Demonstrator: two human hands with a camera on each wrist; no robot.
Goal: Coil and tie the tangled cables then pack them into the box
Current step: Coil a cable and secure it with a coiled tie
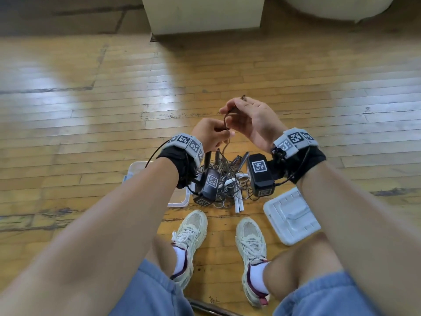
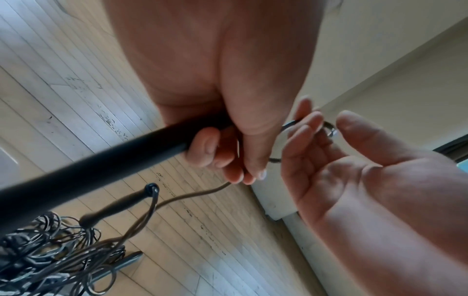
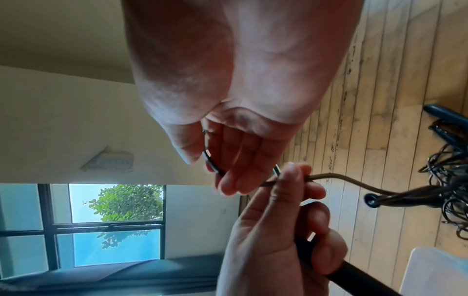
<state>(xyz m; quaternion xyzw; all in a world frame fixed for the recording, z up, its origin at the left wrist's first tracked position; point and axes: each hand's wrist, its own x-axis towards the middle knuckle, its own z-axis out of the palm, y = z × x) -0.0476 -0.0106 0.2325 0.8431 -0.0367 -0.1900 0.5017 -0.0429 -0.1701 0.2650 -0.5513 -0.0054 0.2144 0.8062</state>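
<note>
We are at the start of coiling: our left hand (image 1: 210, 133) grips a thin cable (image 2: 192, 195) and a thick black one, both lifted from the tangle (image 1: 224, 179) on the floor. Our right hand (image 1: 248, 119) pinches the thin cable's free end, bending a first loop. Next, we judge, come even loops gathered in the left hand. The box (image 1: 177, 201) waits beside the tangle.

Pale sneakers (image 1: 190, 236) on wooden floor (image 1: 91, 110)

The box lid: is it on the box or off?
Off. The lid lies alone on the floor, right of the cables.
</note>
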